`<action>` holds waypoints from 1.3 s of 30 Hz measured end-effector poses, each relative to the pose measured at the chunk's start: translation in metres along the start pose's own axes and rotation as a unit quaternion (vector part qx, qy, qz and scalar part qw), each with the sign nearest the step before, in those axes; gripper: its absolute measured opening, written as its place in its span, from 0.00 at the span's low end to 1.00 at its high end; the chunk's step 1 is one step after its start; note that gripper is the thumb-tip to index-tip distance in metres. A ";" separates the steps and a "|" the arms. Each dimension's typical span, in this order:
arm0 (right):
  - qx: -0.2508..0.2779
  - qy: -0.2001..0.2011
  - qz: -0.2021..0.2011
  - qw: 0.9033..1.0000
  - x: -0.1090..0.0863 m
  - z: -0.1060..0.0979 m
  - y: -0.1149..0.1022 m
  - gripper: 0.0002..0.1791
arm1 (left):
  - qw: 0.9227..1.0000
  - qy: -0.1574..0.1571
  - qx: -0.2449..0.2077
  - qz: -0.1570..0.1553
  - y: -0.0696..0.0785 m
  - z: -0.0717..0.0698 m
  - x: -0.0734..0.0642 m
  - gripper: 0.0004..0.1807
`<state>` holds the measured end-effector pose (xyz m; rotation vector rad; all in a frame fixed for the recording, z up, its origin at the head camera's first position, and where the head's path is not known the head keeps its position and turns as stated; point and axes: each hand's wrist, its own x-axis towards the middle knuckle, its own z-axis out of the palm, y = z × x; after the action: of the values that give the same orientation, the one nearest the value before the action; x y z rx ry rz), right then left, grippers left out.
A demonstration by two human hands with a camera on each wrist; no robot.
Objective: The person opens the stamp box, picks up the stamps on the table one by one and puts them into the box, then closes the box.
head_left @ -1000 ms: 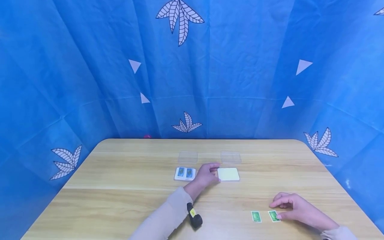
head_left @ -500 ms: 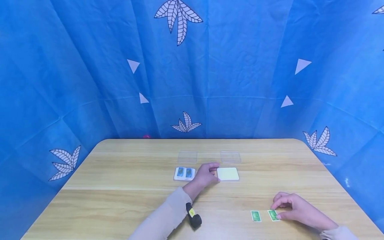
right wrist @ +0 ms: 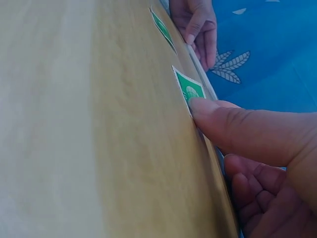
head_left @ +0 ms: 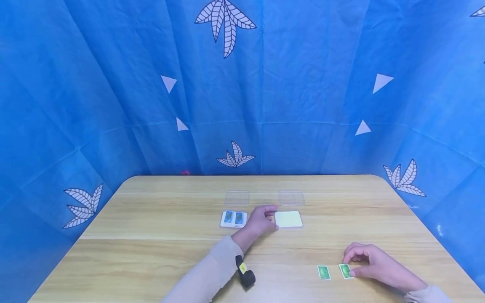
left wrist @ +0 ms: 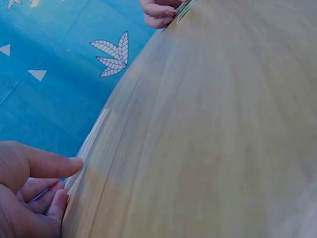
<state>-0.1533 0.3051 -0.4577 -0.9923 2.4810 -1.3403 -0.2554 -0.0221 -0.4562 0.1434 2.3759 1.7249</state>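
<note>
My left hand [head_left: 259, 223] holds the left side of a shallow clear case [head_left: 289, 219] with a pale, blank insert, thumb and forefinger at its near and far corners. In the left wrist view, those fingertips [left wrist: 74, 163] meet the case's thin transparent edge. Between thumb and fingers my right hand [head_left: 373, 261] pinches a green stamp [head_left: 344, 270] with a perforated white border. The right wrist view shows the thumb over the lower part of that stamp [right wrist: 185, 87]. A second green stamp [head_left: 323, 272] lies just left of it on the table.
Left of the left hand sits another clear case [head_left: 223, 224] holding two blue stamps on white. Behind the cases lie two clear lids, a left lid [head_left: 237, 198] and a right lid [head_left: 291, 198]. The wooden table [head_left: 151, 261] meets a blue patterned curtain [head_left: 303, 147] behind.
</note>
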 end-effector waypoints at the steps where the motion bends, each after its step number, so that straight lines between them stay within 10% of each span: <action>1: 0.004 -0.001 0.005 1.000 0.000 0.000 0.000 0.10 | 1.000 0.000 -0.001 0.000 0.000 0.000 0.000 0.33; 24: 0.025 0.011 0.050 0.998 0.005 0.005 -0.011 0.04 | 1.000 0.001 -0.005 0.001 0.000 0.000 -0.003 0.32; 39: 0.019 0.054 0.155 0.986 0.019 0.002 -0.023 0.10 | 1.000 0.003 -0.004 -0.004 0.002 0.000 -0.004 0.32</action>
<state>-0.1556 0.2830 -0.4375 -0.5078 2.5433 -1.3619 -0.2518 -0.0219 -0.4545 0.1272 2.3698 1.7327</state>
